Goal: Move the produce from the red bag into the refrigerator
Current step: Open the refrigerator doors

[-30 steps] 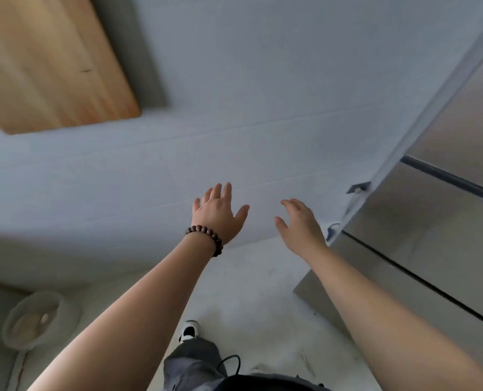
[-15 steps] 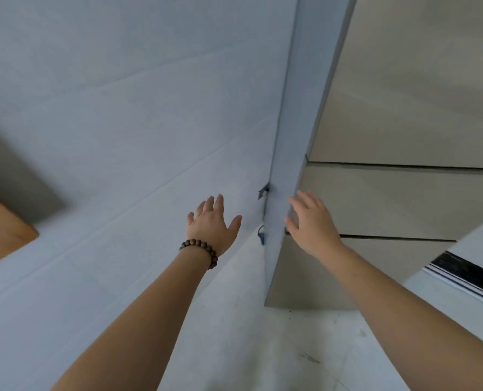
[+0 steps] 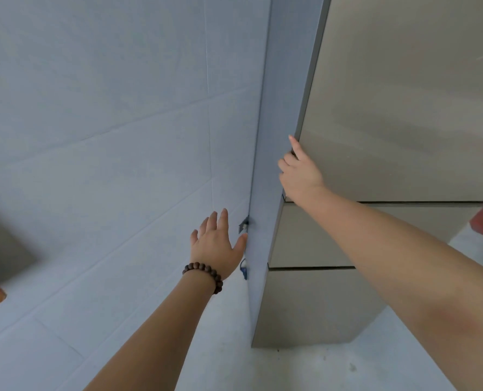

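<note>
Soft, even daylight; slight blur, wide-angle bending at edges.

The refrigerator (image 3: 390,122) had a smooth, brushed-metal front with a dull sheen. The wall tiles (image 3: 107,122) looked matt. Dark wooden beads formed the bracelet (image 3: 205,273).

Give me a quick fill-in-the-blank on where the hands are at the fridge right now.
1. The right hand has its fingers at the left edge of the refrigerator's upper ____.
2. The beaded bracelet is on the ____ wrist.
3. The left hand is open and holds ____.
4. The refrigerator's doors are all ____.

Missing words: door; left; nothing; closed
</note>
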`<state>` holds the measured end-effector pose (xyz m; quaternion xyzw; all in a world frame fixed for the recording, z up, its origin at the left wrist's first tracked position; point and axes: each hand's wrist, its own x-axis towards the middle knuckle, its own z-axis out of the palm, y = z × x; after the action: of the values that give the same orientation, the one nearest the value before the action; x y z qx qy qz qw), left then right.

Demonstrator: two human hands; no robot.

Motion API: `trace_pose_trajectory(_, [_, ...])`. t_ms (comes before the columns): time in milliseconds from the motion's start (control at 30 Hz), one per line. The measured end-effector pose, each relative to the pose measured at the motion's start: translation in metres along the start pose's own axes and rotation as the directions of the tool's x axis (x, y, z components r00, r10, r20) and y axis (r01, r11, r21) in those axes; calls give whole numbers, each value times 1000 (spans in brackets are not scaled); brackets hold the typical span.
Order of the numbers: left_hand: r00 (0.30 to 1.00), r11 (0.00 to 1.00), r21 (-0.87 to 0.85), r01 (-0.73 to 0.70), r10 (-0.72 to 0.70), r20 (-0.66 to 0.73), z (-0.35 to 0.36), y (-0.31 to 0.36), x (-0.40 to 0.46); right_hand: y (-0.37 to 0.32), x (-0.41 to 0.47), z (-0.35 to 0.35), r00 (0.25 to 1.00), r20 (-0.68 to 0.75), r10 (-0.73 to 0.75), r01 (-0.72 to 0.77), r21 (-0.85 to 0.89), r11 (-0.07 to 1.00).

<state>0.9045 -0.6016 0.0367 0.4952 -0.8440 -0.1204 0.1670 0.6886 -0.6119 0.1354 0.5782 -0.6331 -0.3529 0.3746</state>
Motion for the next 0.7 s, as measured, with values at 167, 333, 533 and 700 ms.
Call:
trace_pose_trajectory(167, [1000,1000,-19,-22,22,12,3,16,0,0,-12,2,996,-91,13,-12,15,1000])
trace_pose_trajectory(333, [998,997,-43,-56,57,18,2,30,0,0,-64,-3,979,-203,19,-7,58,998])
trace_pose_trajectory(533, [987,986,-71,-154,157,41,4,53,-9,4,-169,-18,976,-216,19,6,116,993])
trace_pose_trajectory(700, [958,956,-101,-274,280,56,14,91,-25,4,-252,-12,960,-262,102,-64,151,986])
